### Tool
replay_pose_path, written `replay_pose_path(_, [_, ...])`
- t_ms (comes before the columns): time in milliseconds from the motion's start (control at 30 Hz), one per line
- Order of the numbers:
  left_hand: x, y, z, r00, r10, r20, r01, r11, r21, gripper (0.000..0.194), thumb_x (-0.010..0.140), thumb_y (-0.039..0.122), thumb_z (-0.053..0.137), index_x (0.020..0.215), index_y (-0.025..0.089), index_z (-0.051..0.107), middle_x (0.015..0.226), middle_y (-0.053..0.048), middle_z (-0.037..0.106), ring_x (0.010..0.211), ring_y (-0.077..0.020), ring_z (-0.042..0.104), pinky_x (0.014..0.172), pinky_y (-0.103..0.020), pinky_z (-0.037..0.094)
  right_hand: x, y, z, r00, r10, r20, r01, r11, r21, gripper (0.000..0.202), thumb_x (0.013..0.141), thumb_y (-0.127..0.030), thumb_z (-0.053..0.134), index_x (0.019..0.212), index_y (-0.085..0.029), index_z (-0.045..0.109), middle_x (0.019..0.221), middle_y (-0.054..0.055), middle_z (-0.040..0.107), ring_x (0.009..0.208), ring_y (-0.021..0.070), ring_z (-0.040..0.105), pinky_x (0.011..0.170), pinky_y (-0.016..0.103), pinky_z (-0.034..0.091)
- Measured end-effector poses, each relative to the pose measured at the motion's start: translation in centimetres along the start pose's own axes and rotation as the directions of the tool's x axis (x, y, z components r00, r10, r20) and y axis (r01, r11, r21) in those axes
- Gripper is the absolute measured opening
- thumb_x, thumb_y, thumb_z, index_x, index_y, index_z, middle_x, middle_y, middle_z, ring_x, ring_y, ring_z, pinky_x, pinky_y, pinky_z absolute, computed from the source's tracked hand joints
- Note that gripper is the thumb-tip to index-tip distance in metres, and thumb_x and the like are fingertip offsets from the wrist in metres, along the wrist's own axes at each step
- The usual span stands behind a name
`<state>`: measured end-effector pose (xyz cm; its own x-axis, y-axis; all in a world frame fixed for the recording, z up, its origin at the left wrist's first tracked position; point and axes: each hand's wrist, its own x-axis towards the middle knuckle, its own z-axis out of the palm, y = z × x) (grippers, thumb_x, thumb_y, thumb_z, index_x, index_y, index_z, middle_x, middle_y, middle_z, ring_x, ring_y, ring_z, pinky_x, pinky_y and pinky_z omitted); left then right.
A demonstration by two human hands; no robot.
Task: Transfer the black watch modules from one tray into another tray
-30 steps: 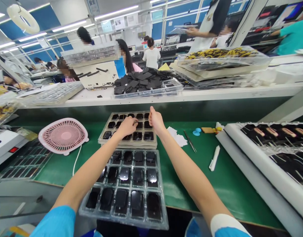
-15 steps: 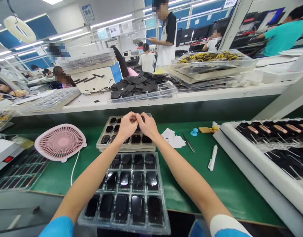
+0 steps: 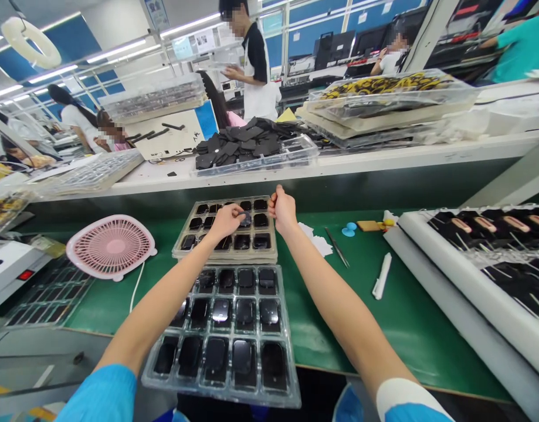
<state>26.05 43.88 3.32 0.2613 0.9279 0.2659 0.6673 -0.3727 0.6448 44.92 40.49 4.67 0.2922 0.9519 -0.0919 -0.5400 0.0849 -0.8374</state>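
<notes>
My left hand [image 3: 227, 223] is over the far tray, its fingers pinching a small dark rounded piece [image 3: 245, 219], like a watch face or case. To its right, my right hand [image 3: 284, 211] is raised at the far tray's right edge, fingers curled together; whatever it may hold is too small to make out. The far clear tray [image 3: 178, 251] sits on others in a stack, with glossy black rounded-square pieces in its pockets. A nearer clear tray [image 3: 223, 391], close to my body, holds several more such black pieces.
A pink fan [image 3: 115, 246] stands left on the green mat. To the right lie white paper [image 3: 317, 241], tweezers [image 3: 337, 247], a blue suction cup [image 3: 349, 229] and a white pen-like tool [image 3: 382, 276]. A white rack [image 3: 431, 249] flanks them. A shelf [image 3: 339, 164] runs behind.
My hands, together before, have come apart. The right one moved up and right; the left stays over the far tray with the dark piece now visible. The view shifted slightly.
</notes>
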Motion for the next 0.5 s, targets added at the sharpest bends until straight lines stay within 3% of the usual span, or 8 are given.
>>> replay_pose_path(67, [0.0, -0.7, 0.2, 0.997, 0.064, 0.033, -0.067, 0.990, 0.123, 0.012, 0.088, 0.025, 0.071, 0.096, 0.019, 0.077, 0.093, -0.009, 0.075, 0.088, -0.0269, 0.069, 0.089, -0.041, 0.053, 0.3, 0.0, -0.2, 0.999, 0.020, 0.030, -0.020, 1.000, -0.002, 0.051, 0.104, -0.057, 0.056, 0.071, -0.023, 0.039, 0.054, -0.007, 0.039, 0.042, 0.0056, 0.026, 0.037, 0.019, 0.016])
replay_pose_path(167, [0.6, -1.0, 0.3, 0.989, 0.148, 0.006, -0.146, 0.967, 0.210, 0.017, 0.088, 0.028, 0.072, 0.101, 0.019, 0.079, 0.109, -0.012, 0.073, 0.096, -0.0275, 0.068, 0.096, -0.042, 0.053, 0.7, 0.1, -0.5, 0.999, 0.019, 0.046, -0.019, 1.000, -0.006, 0.051, 0.107, -0.048, 0.053, 0.067, -0.022, 0.035, 0.053, -0.010, 0.029, 0.042, 0.0046, 0.020, 0.036, 0.018, 0.015])
replay_pose_path(333, [4.1, -0.9, 0.6, 0.998, 0.059, -0.038, -0.050, 0.978, 0.202, 0.022, 0.092, 0.021, 0.063, 0.109, 0.016, 0.078, 0.101, -0.012, 0.076, 0.095, -0.0282, 0.070, 0.096, -0.040, 0.053, 1.0, -0.2, -1.0, 0.999, 0.023, 0.024, -0.022, 0.999, -0.045, 0.051, 0.108, -0.036, 0.050, 0.064, -0.024, 0.025, 0.052, -0.010, 0.022, 0.043, 0.0056, 0.014, 0.037, 0.021, 0.012])
replay_pose_path(500, [6.6, -0.9, 1.5, 0.997, -0.037, 0.061, 0.010, 0.922, 0.388, 0.022, 0.091, 0.022, 0.065, 0.107, 0.014, 0.078, 0.121, -0.020, 0.071, 0.117, -0.0354, 0.067, 0.111, -0.046, 0.047, 0.5, -0.8, -0.9, 0.996, -0.015, 0.084, 0.022, 0.996, -0.084, 0.051, 0.105, -0.038, 0.049, 0.063, -0.025, 0.024, 0.049, -0.009, 0.020, 0.043, 0.0071, 0.014, 0.039, 0.024, 0.011])
